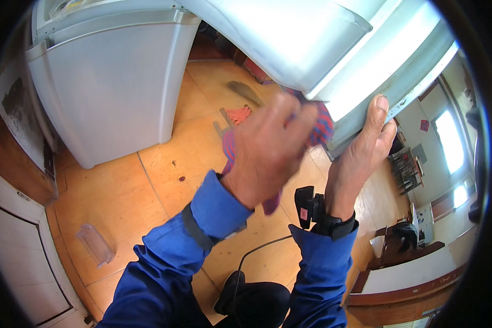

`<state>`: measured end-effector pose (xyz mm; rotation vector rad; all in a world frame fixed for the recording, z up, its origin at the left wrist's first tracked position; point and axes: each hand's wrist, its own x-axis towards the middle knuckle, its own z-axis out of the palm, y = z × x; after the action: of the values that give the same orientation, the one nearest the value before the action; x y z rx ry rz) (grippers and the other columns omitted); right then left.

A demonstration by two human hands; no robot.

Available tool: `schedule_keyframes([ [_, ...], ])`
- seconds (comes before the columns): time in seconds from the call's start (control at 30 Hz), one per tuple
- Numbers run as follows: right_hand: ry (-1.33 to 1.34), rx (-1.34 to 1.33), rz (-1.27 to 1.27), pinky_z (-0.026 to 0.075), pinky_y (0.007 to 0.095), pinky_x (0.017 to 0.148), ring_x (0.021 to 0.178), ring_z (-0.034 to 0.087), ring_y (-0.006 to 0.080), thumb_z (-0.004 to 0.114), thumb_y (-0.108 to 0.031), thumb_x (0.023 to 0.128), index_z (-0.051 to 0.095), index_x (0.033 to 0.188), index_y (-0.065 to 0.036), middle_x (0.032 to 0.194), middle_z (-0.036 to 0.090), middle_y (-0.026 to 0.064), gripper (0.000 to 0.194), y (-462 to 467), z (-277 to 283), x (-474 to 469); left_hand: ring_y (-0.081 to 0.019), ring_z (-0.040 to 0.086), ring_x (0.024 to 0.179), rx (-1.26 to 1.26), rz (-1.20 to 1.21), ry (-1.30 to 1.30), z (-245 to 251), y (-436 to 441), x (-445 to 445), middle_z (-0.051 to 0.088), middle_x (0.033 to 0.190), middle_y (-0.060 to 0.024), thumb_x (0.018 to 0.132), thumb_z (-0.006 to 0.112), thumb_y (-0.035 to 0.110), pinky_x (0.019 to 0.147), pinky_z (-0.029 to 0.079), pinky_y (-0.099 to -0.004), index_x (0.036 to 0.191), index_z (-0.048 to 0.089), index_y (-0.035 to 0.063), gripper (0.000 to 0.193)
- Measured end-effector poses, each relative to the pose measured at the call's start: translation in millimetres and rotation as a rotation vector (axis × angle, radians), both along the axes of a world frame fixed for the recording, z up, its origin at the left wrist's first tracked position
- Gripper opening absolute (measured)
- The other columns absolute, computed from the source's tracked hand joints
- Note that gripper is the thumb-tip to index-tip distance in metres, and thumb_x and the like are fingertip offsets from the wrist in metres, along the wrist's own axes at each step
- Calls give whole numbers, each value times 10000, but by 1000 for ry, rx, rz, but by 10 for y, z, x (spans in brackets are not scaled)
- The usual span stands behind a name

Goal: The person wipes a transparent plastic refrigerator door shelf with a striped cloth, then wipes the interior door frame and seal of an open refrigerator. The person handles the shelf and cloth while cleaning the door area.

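Observation:
An open refrigerator door [377, 78] with a pale moulded inner side and a clear bin [336, 45] fills the upper right. My left hand [270, 143], blurred, holds a red and blue striped cloth [324, 123] against the lower corner of the door's inner side. My right hand [361, 156] grips the outer edge of the door, its thumb on the rim. A black device is strapped at my right wrist. The refrigerator's lower door or drawer front [110, 90], light grey, stands at the upper left.
A clear plastic tray [96, 245] lies on the tiled floor [147, 180] at the lower left. A white cabinet or door panel [20, 246] borders the left side. A dark cable [262, 246] hangs between my arms. Furniture [410, 172] and windows are at the far right.

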<state>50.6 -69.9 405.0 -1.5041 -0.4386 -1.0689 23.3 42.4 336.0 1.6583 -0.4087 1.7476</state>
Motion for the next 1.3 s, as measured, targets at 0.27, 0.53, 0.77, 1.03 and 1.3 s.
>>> schedule_keyframes([
  [0.27, 10, 54, 23, 476, 285, 820, 882, 550, 114, 633, -476, 1033, 574, 1050, -11, 950, 582, 35, 469, 80, -15, -47, -344, 638, 793, -41, -26, 102, -42, -50, 0, 563, 965, -141, 754, 762, 44, 639, 515, -419, 1035, 651, 66, 303],
  [0.53, -1, 72, 1, 488, 301, 825, 894, 572, 135, 632, -472, 1031, 584, 1076, 3, 990, 601, 59, 479, 72, -8, -6, -325, 657, 793, -216, -225, 55, -20, -172, 55, 581, 931, -120, 715, 799, 52, 626, 514, -410, 992, 674, 81, 306],
  [0.77, -8, -10, -15, 486, 324, 872, 944, 573, 175, 643, -533, 1003, 553, 1135, 49, 1034, 605, 120, 603, -7, -32, 72, -265, 663, 847, -458, -191, 172, -68, 40, 252, 648, 967, -109, 809, 758, 28, 749, 544, -344, 1069, 719, 50, 263],
  [1.03, 54, 41, 38, 512, 350, 899, 987, 599, 198, 637, -544, 1004, 551, 1126, 25, 1080, 604, 139, 589, -53, -20, 84, -340, 617, 978, -166, 104, 56, -82, 140, 562, 639, 966, -132, 722, 777, 98, 797, 522, -452, 892, 685, 35, 203],
  [1.3, 16, -10, 23, 487, 352, 932, 1015, 587, 192, 634, -517, 1010, 564, 1172, 14, 1109, 602, 113, 559, -158, -14, 180, -427, 647, 878, -529, 26, 115, 127, 723, 1078, 596, 969, -205, 770, 757, 48, 790, 555, -490, 976, 746, 24, 207],
])
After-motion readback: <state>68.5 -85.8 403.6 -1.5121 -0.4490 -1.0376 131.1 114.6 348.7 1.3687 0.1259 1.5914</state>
